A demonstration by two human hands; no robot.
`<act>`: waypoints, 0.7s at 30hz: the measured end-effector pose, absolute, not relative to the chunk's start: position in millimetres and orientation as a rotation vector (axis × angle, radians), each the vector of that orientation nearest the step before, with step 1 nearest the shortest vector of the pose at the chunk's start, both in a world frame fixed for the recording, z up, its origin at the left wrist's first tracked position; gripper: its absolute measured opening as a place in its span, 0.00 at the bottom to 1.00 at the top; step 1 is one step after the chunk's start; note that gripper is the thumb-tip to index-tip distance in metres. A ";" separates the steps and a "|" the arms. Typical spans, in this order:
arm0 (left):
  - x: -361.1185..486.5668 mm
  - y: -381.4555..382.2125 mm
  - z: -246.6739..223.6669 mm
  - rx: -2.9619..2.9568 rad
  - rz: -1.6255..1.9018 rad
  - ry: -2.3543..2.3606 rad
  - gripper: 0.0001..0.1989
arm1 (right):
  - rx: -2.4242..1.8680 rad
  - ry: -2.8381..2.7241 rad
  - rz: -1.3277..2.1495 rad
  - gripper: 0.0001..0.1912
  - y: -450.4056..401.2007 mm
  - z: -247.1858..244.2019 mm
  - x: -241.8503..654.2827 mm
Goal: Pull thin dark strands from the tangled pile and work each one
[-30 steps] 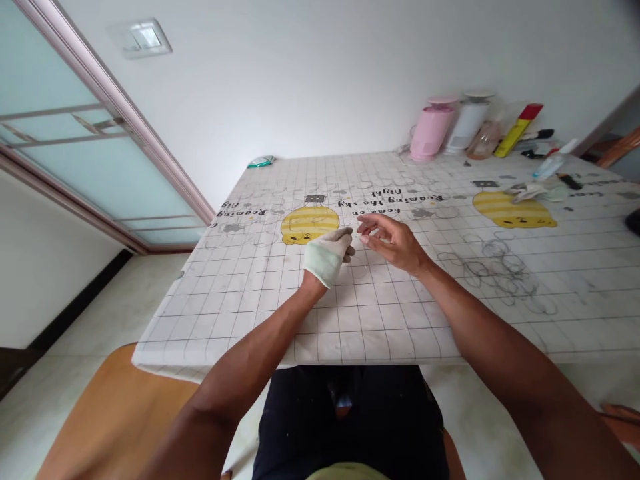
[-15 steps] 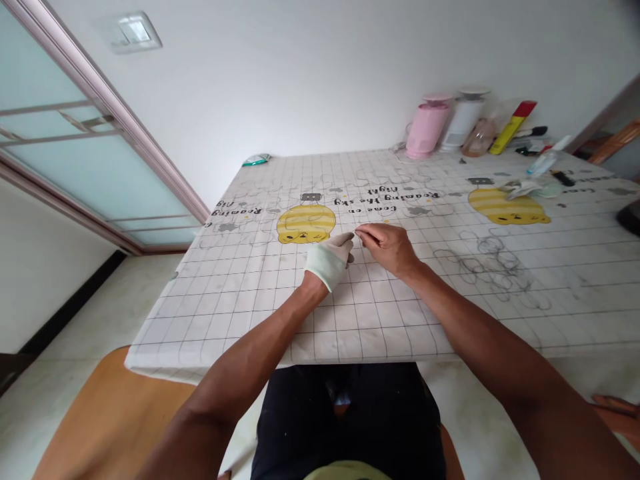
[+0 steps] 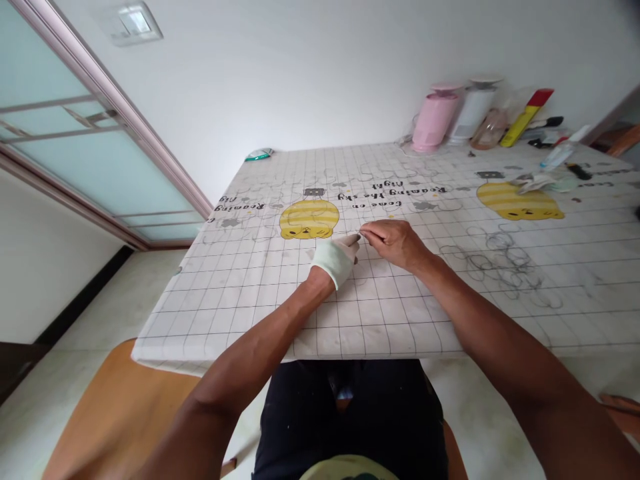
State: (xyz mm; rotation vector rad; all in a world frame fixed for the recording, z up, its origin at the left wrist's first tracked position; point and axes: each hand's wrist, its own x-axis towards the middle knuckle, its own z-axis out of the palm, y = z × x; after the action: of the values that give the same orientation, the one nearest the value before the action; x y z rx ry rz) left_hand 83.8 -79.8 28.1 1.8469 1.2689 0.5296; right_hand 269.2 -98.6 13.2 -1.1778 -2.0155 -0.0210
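Note:
My left hand [image 3: 340, 257], in a pale glove, rests over the grid-patterned tablecloth [image 3: 235, 293] with its fingers pinched. Close on its right is my bare right hand [image 3: 393, 241], its thumb and forefinger pressed together near the gloved fingertips. Whatever the two pinches hold is too small to make out. Dark, thin loops of thread or hair [image 3: 505, 257] lie on the cloth to the right of my right hand. More faint strands are spread over the cloth beyond both hands.
Along the wall at the back right stand a pink device [image 3: 435, 120], a white device [image 3: 471, 113], a bottle [image 3: 490, 128] and a yellow-and-red box [image 3: 525, 120]. A crumpled glove [image 3: 545, 181] lies before them. A green packet [image 3: 259, 154] sits at the back left corner.
The view has shifted slightly. Both hands remain close together in nearly the same pose, with their fingers still pinched.

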 end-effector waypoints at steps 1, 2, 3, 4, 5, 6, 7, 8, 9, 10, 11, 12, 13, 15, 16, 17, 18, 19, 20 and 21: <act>84.1 -79.0 28.8 1.825 0.542 1.242 0.18 | -1.178 -1.999 -0.004 0.12 -98.7 14.5 270.5; 83.9 -78.1 30.0 1.789 0.563 1.213 0.18 | -1.182 -1.973 0.015 0.11 -98.8 15.9 272.0; 83.3 -77.2 31.8 1.744 0.589 1.183 0.18 | -1.189 -1.939 0.032 0.11 -99.1 17.5 273.6; 82.1 -76.5 34.0 1.697 0.615 1.156 0.18 | -1.201 -1.903 0.048 0.10 -99.5 19.1 275.3; 80.4 -75.9 36.3 1.651 0.642 1.131 0.19 | -1.213 -1.868 0.060 0.10 -99.9 20.9 276.8; 78.4 -75.5 38.6 1.609 0.670 1.108 0.19 | -1.224 -1.835 0.068 0.10 -100.5 22.6 278.2; 76.3 -75.3 40.7 1.572 0.688 1.090 0.20 | -1.236 -1.807 0.075 0.10 -101.1 24.3 279.3; 74.2 -75.4 42.4 1.543 0.699 1.079 0.20 | -1.245 -1.784 0.086 0.10 -101.7 25.9 280.1; 72.4 -75.8 43.6 1.524 0.701 1.074 0.21 | -1.252 -1.768 0.101 0.10 -102.4 27.4 280.6; 71.2 -76.5 44.5 1.517 0.698 1.075 0.21 | -1.255 -1.757 0.117 0.10 -103.0 28.7 280.6; 70.5 -77.5 45.0 1.525 0.688 1.081 0.21 | -1.256 -1.750 0.132 0.09 -103.5 29.7 280.3; 70.4 -78.5 45.2 1.545 0.676 1.091 0.20 | -1.258 -1.749 0.143 0.09 -104.0 30.5 279.7; 70.9 -79.5 45.0 1.574 0.661 1.099 0.20 | -1.260 -1.750 0.150 0.09 -104.5 31.0 278.9; 73.0 -80.7 43.6 1.637 0.626 1.110 0.18 | -1.268 -1.752 0.150 0.09 -105.2 31.3 276.6; 74.3 -80.6 42.1 1.669 0.609 1.115 0.17 | -1.276 -1.750 0.149 0.09 -105.5 30.9 275.4; 75.6 -79.9 40.1 1.699 0.597 1.117 0.15 | -1.286 -1.746 0.150 0.10 -105.6 30.3 274.2; 76.8 -78.8 37.6 1.722 0.593 1.118 0.14 | -1.294 -1.744 0.155 0.10 -105.6 29.4 273.2; 77.8 -77.3 34.8 1.738 0.596 1.118 0.13 | -1.298 -1.743 0.162 0.10 -105.4 28.2 272.5; 78.6 -75.6 31.8 1.751 0.603 1.113 0.13 | -1.293 -1.747 0.169 0.09 -104.9 26.9 272.1; 79.1 -73.9 29.0 1.756 0.610 1.104 0.13 | -1.279 -1.763 0.174 0.09 -104.2 25.5 272.2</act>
State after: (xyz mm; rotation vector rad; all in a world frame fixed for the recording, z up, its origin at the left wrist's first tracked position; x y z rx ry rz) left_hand 79.1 -73.9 29.0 1.7562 1.1042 0.6102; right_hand 272.2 -104.2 25.5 -1.2790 -1.7632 0.1745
